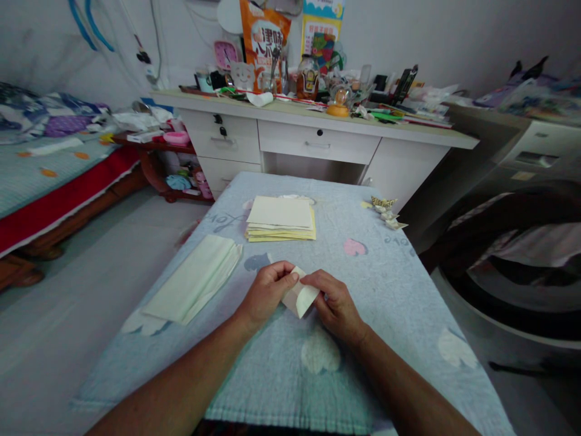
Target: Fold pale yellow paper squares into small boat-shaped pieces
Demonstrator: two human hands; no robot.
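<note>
A small piece of folded cream paper [303, 299] is held between both hands just above the cloth-covered table. My left hand [271, 286] pinches its upper left edge, thumb on top. With thumb and index finger, my right hand [333, 303] grips the right side of the paper; part of those fingers is hidden behind it. Beyond the hands lies a stack of cream and yellow paper sheets [282, 213]. To the left rests a pile of long, pale green folded paper [197, 278]. Several small folded paper pieces [387, 212] sit near the table's far right corner.
The table wears a light blue patterned cloth [385, 290]. Behind it stands a white desk [290, 136] crowded with jars, bags and papers. A washing machine [535, 151] is at the right, and a bed [59, 169] at the left.
</note>
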